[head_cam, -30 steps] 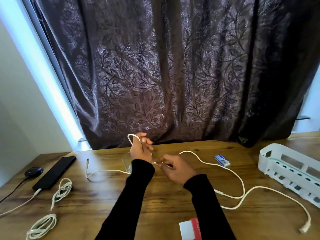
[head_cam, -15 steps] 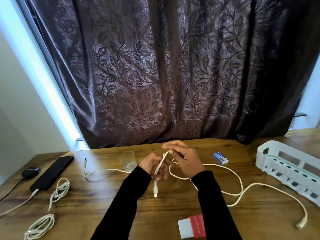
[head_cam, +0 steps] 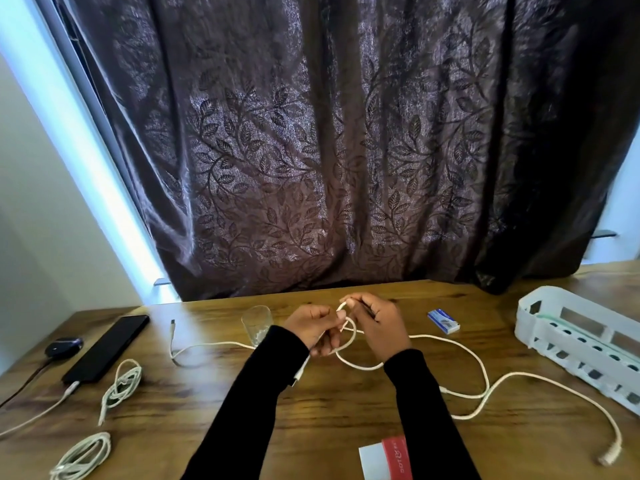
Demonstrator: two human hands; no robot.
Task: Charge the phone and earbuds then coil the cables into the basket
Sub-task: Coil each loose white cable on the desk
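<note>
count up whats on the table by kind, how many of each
white cables: 5 (held one, loose, short, coiled)
phone: 1
earbuds case: 1
glass: 1
basket: 1
small boxes: 2 ()
total: 11

Counted on table (head_cam: 346, 427): 2 coiled cables (head_cam: 121, 386) (head_cam: 81, 457); 2 loose cables (head_cam: 485, 386) (head_cam: 204, 348); 1 phone (head_cam: 107, 348); 1 basket (head_cam: 581, 337); 1 glass (head_cam: 257, 325); 2 small boxes (head_cam: 443, 320) (head_cam: 386, 460).

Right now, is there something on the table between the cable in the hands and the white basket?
Only the small blue and white box lies on the table between the cable and the basket; lifting clears it.
</note>
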